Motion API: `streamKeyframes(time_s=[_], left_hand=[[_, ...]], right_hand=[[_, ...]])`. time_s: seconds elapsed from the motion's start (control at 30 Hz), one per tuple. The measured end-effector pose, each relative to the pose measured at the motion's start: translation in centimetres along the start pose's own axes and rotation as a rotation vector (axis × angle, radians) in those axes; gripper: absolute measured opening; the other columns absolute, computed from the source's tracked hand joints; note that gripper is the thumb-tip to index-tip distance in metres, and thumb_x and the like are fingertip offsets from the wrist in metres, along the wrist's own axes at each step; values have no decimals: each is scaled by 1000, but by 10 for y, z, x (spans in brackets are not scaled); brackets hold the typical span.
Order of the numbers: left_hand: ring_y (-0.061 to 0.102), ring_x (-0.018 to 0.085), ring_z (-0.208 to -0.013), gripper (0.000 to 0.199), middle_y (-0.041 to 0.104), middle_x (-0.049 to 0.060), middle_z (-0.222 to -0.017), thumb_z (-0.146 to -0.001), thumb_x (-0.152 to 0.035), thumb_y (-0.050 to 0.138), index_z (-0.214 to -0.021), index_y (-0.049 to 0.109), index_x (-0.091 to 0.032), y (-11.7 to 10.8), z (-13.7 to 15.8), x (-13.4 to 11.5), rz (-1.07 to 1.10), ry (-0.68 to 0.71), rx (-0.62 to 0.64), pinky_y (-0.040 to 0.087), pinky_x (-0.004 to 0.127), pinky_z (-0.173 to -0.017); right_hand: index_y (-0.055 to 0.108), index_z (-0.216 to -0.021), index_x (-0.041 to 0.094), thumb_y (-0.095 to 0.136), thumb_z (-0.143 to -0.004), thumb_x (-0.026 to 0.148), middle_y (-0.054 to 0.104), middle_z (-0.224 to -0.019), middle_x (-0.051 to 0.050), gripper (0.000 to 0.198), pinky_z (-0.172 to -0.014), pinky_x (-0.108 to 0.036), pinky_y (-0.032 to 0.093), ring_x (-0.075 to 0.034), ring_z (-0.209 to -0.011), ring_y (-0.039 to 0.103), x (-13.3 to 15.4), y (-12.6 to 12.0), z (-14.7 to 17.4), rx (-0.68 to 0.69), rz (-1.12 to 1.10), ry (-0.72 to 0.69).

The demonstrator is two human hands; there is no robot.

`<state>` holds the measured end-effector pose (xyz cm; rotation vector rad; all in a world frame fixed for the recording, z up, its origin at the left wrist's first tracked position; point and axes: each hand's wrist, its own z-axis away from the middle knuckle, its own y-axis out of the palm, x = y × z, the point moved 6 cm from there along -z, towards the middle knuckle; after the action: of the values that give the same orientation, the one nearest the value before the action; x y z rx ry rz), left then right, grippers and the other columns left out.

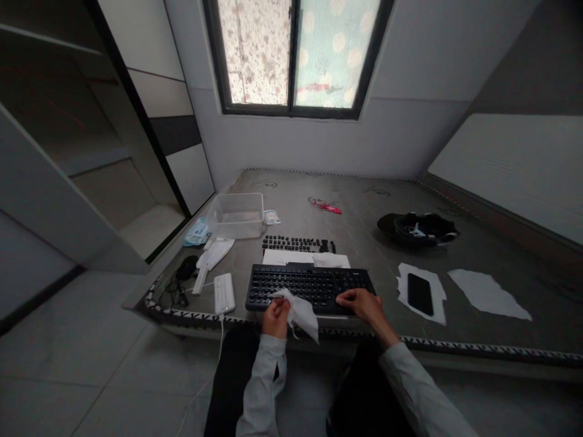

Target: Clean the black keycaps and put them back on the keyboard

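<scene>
A black keyboard (296,282) lies before me near the front edge of the mattress, and many of its keys look stripped of their caps. My left hand (276,318) is closed on a crumpled white tissue (303,315), which hangs over the keyboard's front edge. At the keyboard's right part, my right hand (364,304) rests with thumb and fingertips pinched together low on the keys. Whatever is between those fingertips is too small to make out. Behind the keyboard, loose black keycaps (296,244) are laid out in rows beyond white paper (285,257).
On the left are a clear plastic box (237,215), a power strip (224,294), a black mouse (186,267) and a blue packet (197,233). A phone (419,294) on paper, another paper sheet (489,294) and a black cap (419,230) lie right. A red packet (325,207) is further back.
</scene>
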<state>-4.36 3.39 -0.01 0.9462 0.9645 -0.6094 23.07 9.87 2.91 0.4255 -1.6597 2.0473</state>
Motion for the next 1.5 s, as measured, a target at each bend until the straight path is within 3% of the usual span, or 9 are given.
streamKeyframes(time_s=[0.73, 0.9, 1.0, 1.23, 1.37, 1.5], left_hand=[[61, 15, -55, 51, 71, 3, -59, -45, -54, 85, -71, 65, -15, -4, -6, 4, -35, -22, -57, 44, 25, -56], [61, 16, -56, 49, 71, 3, -59, -47, -54, 83, -72, 66, -15, -7, -8, 1, -66, -9, -57, 44, 25, -55], [60, 15, -55, 50, 69, 2, -57, -48, -55, 83, -71, 66, -15, -8, -9, 1, -73, -9, -53, 41, 24, -54], [63, 17, -59, 50, 72, 4, -60, -47, -57, 82, -71, 68, -16, -3, -9, 2, -102, -39, -53, 44, 24, -58], [66, 19, -62, 48, 71, 3, -59, -50, -56, 82, -72, 68, -16, 1, -6, 5, -108, -58, -41, 47, 24, -59], [68, 21, -67, 51, 71, 3, -60, -49, -61, 82, -73, 68, -17, 4, -3, 12, -100, -80, -56, 51, 25, -63]], right_hand=[[78, -78, 36, 65, -76, 46, 78, -85, 3, 17, -85, -34, 36, -23, -92, 68, 1, 3, 11, -116, -9, -6], [78, -81, 35, 65, -76, 47, 78, -86, 2, 19, -88, -37, 36, -26, -95, 67, 2, -5, 11, -107, -60, 36], [78, -87, 32, 61, -78, 51, 78, -87, -2, 27, -88, -40, 36, -28, -92, 67, 0, -17, 12, -178, -106, 73], [78, -80, 35, 57, -83, 45, 76, -82, -2, 23, -89, -44, 30, -27, -90, 62, 18, -11, 24, -217, 110, -154], [77, -86, 35, 49, -89, 52, 74, -84, -3, 32, -89, -44, 28, -25, -86, 62, 16, -34, 21, -379, 97, -157], [77, -91, 30, 47, -87, 60, 71, -79, -6, 43, -89, -43, 30, -25, -82, 62, 0, -81, -21, -517, 99, -61]])
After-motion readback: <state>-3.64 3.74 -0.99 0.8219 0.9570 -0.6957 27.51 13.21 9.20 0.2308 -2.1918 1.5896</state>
